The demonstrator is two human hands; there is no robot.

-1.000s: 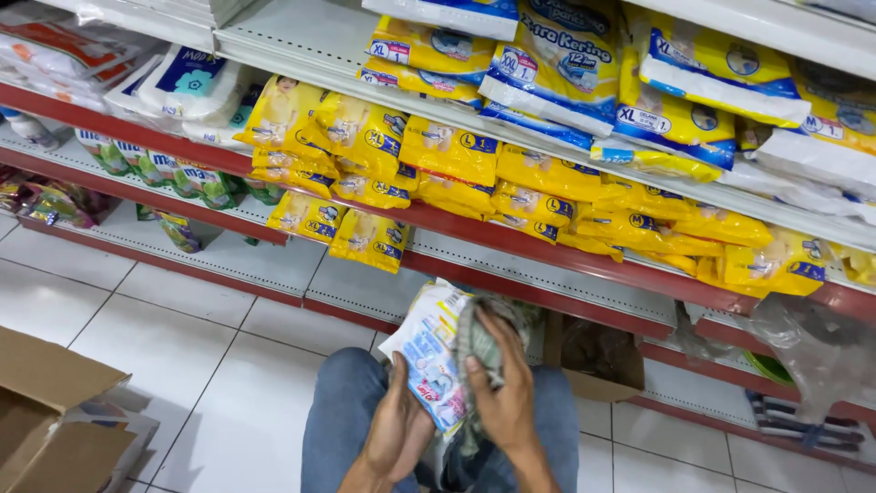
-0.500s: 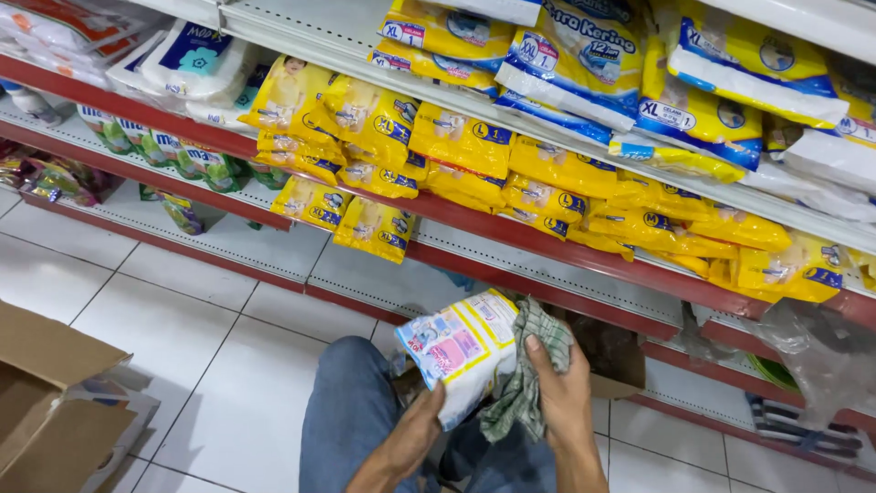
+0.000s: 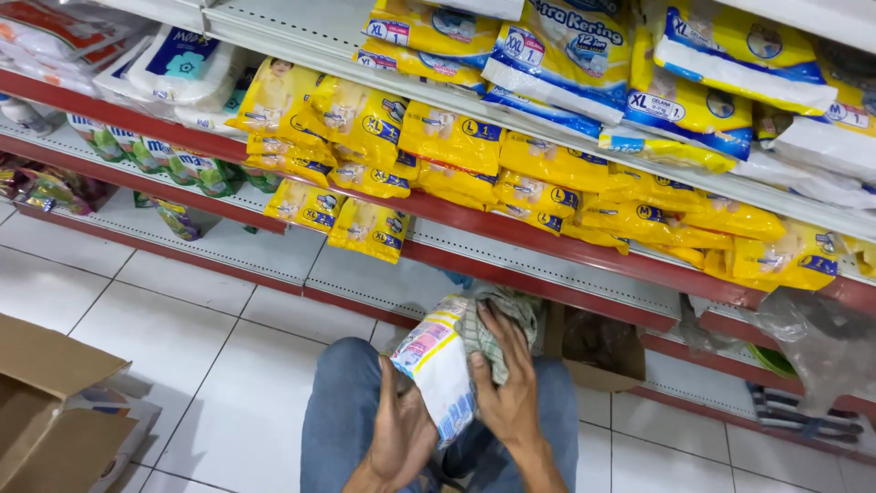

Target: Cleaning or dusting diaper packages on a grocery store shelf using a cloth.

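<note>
A soft white packet [image 3: 440, 365] with pink, yellow and blue print stands on edge over my lap, tilted. My left hand [image 3: 401, 429] cups its lower side from the left. My right hand [image 3: 505, 383] presses a grey-green checked cloth [image 3: 497, 319] against the packet's right face, fingers spread over the cloth. My knees in blue jeans [image 3: 338, 411] are below both hands.
Red-edged shop shelves [image 3: 511, 265] hold rows of yellow packets [image 3: 447, 137] and blue-and-yellow packs [image 3: 566, 55] above. An open cardboard box [image 3: 46, 402] lies on the white tiled floor at lower left. Another box [image 3: 598, 347] and clear plastic wrap [image 3: 812, 338] sit at right.
The packet has turned from showing its broad face to standing edge-on. My right hand with the cloth has slid over its side, and the left hand has moved up under it.
</note>
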